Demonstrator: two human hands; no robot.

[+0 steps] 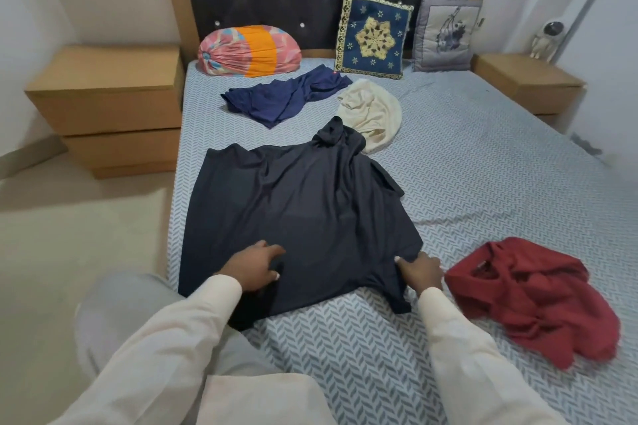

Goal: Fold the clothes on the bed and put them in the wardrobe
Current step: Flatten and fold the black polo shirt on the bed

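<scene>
Four garments on the bed, one under the hands.
Head view: the wide dark navy cloth top [297, 217] lies spread flat on the grey-white herringbone bed sheet [483, 183], likely to give clean fold lines. The right hand [421, 269] pinches its near right corner. The left hand [255, 266] rests on the cloth, fingers loosely bent; I cannot tell whether it grips. The crumpled red garment [531, 297] waits beside.

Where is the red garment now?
In the head view, the red garment lies crumpled on the bed, near right, just beside the right hand.
</scene>
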